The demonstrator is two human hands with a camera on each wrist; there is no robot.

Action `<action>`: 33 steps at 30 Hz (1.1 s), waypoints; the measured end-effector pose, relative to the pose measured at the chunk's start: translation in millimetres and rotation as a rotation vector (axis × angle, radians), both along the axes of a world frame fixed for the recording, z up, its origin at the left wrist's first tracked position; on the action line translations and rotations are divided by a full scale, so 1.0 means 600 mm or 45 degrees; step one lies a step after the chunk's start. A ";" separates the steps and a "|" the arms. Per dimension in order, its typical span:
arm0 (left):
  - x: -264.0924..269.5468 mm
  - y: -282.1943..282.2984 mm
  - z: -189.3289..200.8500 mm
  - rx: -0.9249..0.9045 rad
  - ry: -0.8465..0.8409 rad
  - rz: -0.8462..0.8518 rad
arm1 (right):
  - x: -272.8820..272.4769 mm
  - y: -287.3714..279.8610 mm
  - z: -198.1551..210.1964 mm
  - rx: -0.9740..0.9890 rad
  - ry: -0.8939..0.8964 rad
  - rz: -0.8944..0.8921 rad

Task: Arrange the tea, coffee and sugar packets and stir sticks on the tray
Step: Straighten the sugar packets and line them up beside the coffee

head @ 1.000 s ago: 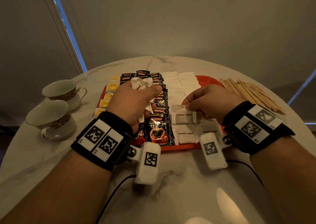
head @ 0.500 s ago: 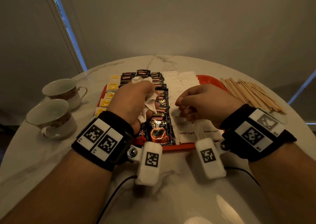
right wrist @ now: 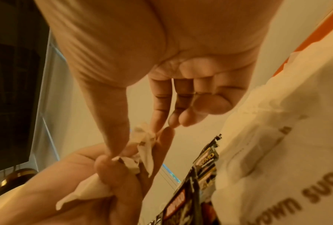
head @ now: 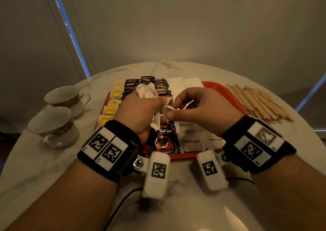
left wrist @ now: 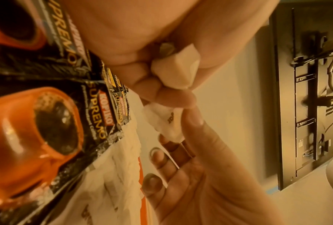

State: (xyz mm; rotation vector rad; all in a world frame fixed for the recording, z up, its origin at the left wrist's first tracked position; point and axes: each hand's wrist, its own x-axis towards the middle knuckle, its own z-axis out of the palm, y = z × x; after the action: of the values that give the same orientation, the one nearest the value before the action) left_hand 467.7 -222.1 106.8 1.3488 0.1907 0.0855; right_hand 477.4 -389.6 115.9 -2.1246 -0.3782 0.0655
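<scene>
1. The left hand (head: 139,110) hides most of the white sugar packets (head: 147,92) clenched in its fist, above the tray (head: 214,86) (ends poke out).
2. The right hand (head: 202,110) pinches one packet (head: 169,105) from that bunch between thumb and forefinger; its print is unreadable.

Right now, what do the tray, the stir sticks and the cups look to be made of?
Tray: likely plastic; smooth, uniform red-orange with a moulded raised rim. Stir sticks: wood, pale tan, flat and matte, in a loose pile on the table. Cups: glazed ceramic or porcelain, glossy white with a patterned gold band.
</scene>
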 end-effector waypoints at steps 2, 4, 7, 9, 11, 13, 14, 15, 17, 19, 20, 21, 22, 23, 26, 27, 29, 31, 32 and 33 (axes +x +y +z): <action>0.000 0.000 -0.001 0.006 -0.012 -0.004 | 0.002 -0.001 -0.001 -0.014 -0.035 0.002; 0.000 0.003 -0.001 0.015 -0.026 -0.008 | 0.006 -0.003 -0.002 0.072 -0.027 -0.023; 0.000 0.006 0.002 0.009 -0.012 -0.031 | 0.014 -0.007 -0.003 0.393 0.106 -0.098; -0.001 0.006 0.003 0.021 -0.005 -0.043 | 0.019 -0.007 -0.005 0.491 0.133 -0.145; -0.003 0.004 0.003 0.078 -0.017 -0.041 | 0.020 -0.002 -0.008 0.551 0.133 -0.164; -0.003 0.003 0.002 0.115 -0.034 -0.029 | 0.018 0.001 -0.010 0.638 0.184 -0.140; -0.003 0.003 0.002 0.115 -0.041 -0.025 | 0.017 0.001 -0.010 0.648 0.224 -0.107; -0.003 0.004 0.001 0.106 -0.043 -0.019 | 0.015 0.000 -0.011 0.622 0.261 -0.068; 0.000 0.008 0.000 0.095 -0.040 0.007 | 0.014 -0.001 -0.011 0.546 0.304 -0.016; 0.003 0.010 -0.003 0.118 -0.044 0.039 | 0.016 -0.004 -0.011 0.523 0.323 -0.025; 0.004 0.010 -0.005 0.138 -0.046 0.046 | 0.017 -0.005 -0.010 0.517 0.328 -0.040; 0.005 0.010 -0.006 0.155 -0.044 0.047 | 0.019 -0.007 -0.010 0.505 0.326 -0.053; 0.005 0.008 -0.007 0.167 -0.042 0.044 | 0.020 -0.008 -0.010 0.488 0.321 -0.063; 0.005 0.006 -0.007 0.175 -0.038 0.035 | 0.021 -0.009 -0.010 0.472 0.314 -0.070; 0.004 0.004 -0.008 0.188 -0.032 0.002 | 0.020 -0.011 -0.010 0.460 0.297 -0.042; 0.003 0.004 -0.008 0.179 -0.038 -0.004 | 0.019 -0.011 -0.009 0.451 0.296 -0.028; 0.004 0.006 -0.008 0.164 -0.047 0.013 | 0.019 -0.012 -0.009 0.428 0.303 -0.009; 0.005 0.007 -0.007 0.134 -0.051 0.035 | 0.020 -0.014 -0.008 0.433 0.315 -0.014; 0.006 0.008 -0.006 0.110 -0.054 0.039 | 0.021 -0.015 -0.007 0.450 0.314 -0.035; 0.005 0.008 -0.005 0.087 -0.055 0.034 | 0.021 -0.016 -0.006 0.469 0.304 -0.067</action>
State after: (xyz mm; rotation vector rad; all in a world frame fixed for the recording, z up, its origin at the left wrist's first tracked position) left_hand 470.9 -217.1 103.9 1.4111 0.1709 0.1443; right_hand 490.2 -399.1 112.3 -1.7378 -0.1757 0.2019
